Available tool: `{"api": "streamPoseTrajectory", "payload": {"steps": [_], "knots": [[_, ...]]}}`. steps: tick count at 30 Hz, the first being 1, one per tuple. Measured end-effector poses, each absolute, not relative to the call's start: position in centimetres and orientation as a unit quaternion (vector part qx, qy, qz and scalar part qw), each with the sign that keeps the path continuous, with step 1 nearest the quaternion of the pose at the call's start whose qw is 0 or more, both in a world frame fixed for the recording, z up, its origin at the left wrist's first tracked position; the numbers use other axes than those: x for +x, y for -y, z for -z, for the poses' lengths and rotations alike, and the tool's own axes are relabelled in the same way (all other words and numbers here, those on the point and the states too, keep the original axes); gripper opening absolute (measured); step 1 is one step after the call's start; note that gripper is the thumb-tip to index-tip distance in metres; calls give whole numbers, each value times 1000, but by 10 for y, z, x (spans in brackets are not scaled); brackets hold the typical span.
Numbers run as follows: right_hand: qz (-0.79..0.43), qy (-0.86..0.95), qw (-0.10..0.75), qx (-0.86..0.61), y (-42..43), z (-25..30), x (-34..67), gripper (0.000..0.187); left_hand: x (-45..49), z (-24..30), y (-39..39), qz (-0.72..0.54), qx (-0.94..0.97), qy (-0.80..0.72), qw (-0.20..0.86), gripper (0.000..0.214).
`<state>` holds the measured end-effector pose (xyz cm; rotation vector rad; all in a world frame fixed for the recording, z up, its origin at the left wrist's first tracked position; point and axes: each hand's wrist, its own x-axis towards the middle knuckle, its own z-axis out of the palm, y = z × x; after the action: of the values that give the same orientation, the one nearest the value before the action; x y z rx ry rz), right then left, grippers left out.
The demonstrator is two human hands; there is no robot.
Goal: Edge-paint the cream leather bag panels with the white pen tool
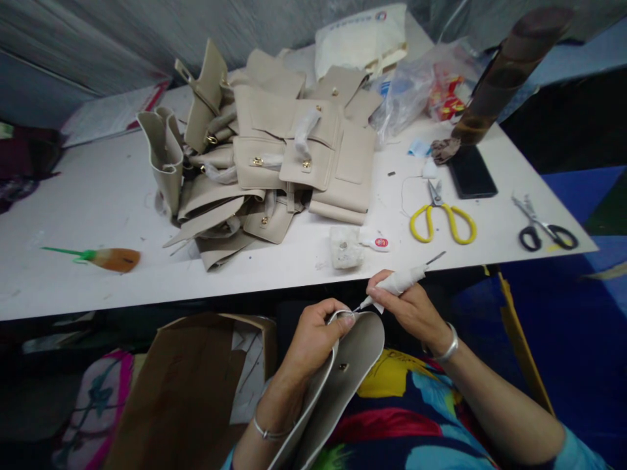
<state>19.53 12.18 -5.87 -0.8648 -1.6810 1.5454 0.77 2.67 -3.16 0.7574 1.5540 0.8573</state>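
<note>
My left hand [318, 336] grips a beige leather bag [349, 385] by its upper edge, thumb on the rim. The bag lies open over my lap, with a small gold metal fitting on its inner face. In my right hand [411, 303] is a white-wrapped tool [399, 281], its narrow tip pointing down at the bag's edge beside my left thumb. A thin metal blade or rod sticks out of the tool's other end. Whether the tip touches the edge, I cannot tell. Close above my hands, a whitish block [345, 248] and a small white glue bottle [376, 243] sit on the table.
Several beige bags [294, 143] are piled on the white table [98, 202]. Yellow-handled scissors [443, 219], black-handled scissors [546, 228], a phone [471, 172] and a tall dark bottle [509, 78] are on the right. An orange bottle with a green nozzle [112, 259] lies left. Below is a cardboard box [181, 385].
</note>
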Motion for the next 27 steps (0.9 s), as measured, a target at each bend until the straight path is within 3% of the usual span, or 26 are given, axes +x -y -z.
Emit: {"api": "streamPoseTrajectory", "payload": {"steps": [13, 18, 23, 27], "knots": [[-638, 635, 282, -333, -123, 52, 203, 24, 10, 47, -25, -379, 281, -622, 625, 33], [-654, 547, 372, -367, -132, 58, 216, 30, 9, 57, -24, -385, 284, -626, 616, 36], [-493, 623, 443, -416, -155, 67, 225, 32, 1, 58, -24, -422, 224, -635, 607, 41], [-241, 801, 386, -389, -180, 79, 217, 25, -2, 48, -25, -425, 213, -629, 615, 42]]}}
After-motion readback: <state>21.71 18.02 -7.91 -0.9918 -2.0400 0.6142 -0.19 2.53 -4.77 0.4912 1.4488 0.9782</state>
